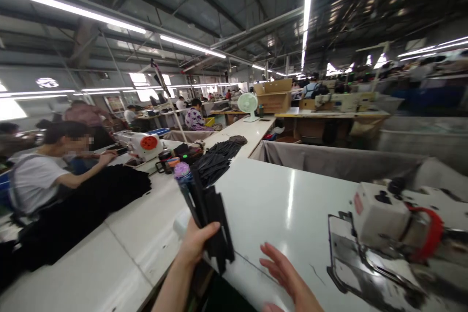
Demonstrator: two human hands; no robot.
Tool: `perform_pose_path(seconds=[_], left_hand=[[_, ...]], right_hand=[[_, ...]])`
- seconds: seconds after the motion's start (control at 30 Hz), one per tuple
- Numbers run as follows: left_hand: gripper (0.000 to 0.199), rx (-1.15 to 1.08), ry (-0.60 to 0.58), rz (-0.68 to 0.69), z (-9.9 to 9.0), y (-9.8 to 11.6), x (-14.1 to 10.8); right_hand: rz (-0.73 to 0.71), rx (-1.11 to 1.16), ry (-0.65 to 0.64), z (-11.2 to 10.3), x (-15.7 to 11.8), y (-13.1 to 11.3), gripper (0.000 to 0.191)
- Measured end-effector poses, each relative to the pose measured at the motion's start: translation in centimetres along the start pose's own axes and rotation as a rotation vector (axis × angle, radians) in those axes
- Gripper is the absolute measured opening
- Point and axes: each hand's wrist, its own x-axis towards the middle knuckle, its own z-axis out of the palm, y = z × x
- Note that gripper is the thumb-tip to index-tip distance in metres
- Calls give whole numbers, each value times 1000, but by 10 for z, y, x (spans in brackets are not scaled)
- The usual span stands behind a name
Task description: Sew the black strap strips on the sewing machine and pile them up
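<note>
A bunch of narrow black fabric strips [212, 214] stands nearly upright in my left hand [193, 239], which is closed around it with the thumb across the front. Their lower ends hang by the table edge. My right hand [283, 270] is held over the near part of the white table [263, 195], fingers stretched out and holding nothing. Beyond the strips, a loose pile of similar dark pieces [215, 161] lies on the table. Behind the top of the bunch shows a purple-topped bottle [182, 170], partly hidden.
On the right stands a white sewing machine [380, 214] with a red part and metal plate. A co-worker [40, 165] sits at the left by a heap of black fabric [91, 204] and another sewing machine [141, 144]. Farther off are a green fan [248, 104] and a cardboard box [274, 97].
</note>
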Motion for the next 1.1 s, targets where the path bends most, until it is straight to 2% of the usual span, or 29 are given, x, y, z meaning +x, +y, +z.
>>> perform_pose_path(seconds=[0.03, 0.07, 0.13, 0.2, 0.27, 0.37, 0.43, 0.53, 0.73, 0.87, 0.93, 1.0, 1.1], left_hand=[[41, -13, -163, 0, 42, -8, -8], [41, -33, -258, 16, 81, -15, -17], [43, -20, -330, 69, 148, -29, -34], [45, 22, -389, 117, 191, -40, -47], [44, 39, -474, 152, 215, -47, -56], [47, 40, -528, 203, 228, -53, -65], [46, 60, -513, 223, 230, -54, -71], [47, 89, -484, 176, 231, -56, -78], [78, 53, -443, 156, 227, -73, -86], [61, 140, -383, 124, 225, -81, -91], [51, 180, -397, 122, 224, -76, -93], [48, 176, -481, 170, 222, -65, -93], [53, 52, -624, 299, 219, -42, -91]], right_hand=[[0, 43, 11, 0, 7, -6, 88], [-6, 34, 87, -2, 11, -10, 95], [13, -28, 390, -15, 13, -9, 94], [-31, -119, 501, -36, 4, -3, 91], [-76, -221, 561, -59, -11, 3, 84], [-107, -297, 623, -83, -30, 7, 76], [-110, -299, 664, -87, -36, 7, 74], [-74, -252, 710, -79, -42, 7, 79], [-46, -131, 682, -67, -49, 3, 91], [-37, -169, 708, -68, -51, 5, 89], [11, -193, 735, -69, -54, 9, 82], [27, -207, 760, -71, -56, 12, 68], [-29, -130, 761, -76, -53, 13, 50]])
